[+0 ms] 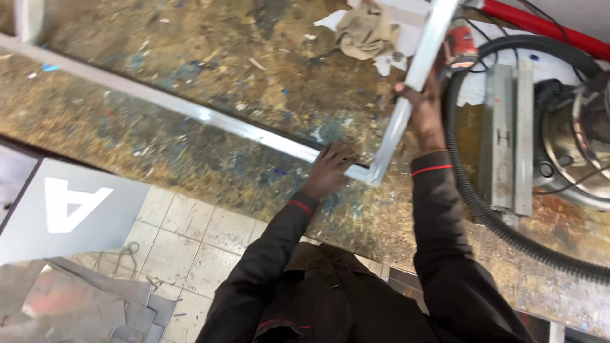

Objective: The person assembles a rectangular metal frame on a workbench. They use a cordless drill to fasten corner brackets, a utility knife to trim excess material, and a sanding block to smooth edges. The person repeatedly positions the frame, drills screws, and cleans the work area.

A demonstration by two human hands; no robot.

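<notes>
frame: silvery metal frame (254,132) of thin square bars, lying flat on the workbench, 1 corner close to the body, 1 long bar running off up-left, the other up toward the top edge
frame corner: sits right between both hands, near the front edge of the bench
left hand (330,166): palm down on the long bar just beside the corner, fingers spread a bit and pressed flat over the metal, not really curled round it
right hand (424,114): wrapped round the shorter bar a little above the corner, fingers closed tight on it, thumb side hard to make out
sleeves: dark jacket, thin red stripe at each cuff
workbench (210,76): super grubby top, brownish with blue and white paint flecks, scraps and chips all over
rag (363,32): crumpled beige cloth at the top, just beside the upper bar, some white paper bits around it
red can (459,47): small, right next to the upper bar, just above the right hand
hose (473,197): black ribbed, curving round the right arm and off to the lower right
metal blocks (508,136): 2 grey bars standing side by side, right of the hose
vacuum drum (581,146): shiny metal, far right, partly cut off
red pipe (546,28): top right corner
grey panel (60,209): leaning below the bench on the left, big white letter on it
floor (184,235): pale tiles, metal sheets piled lower left
</notes>
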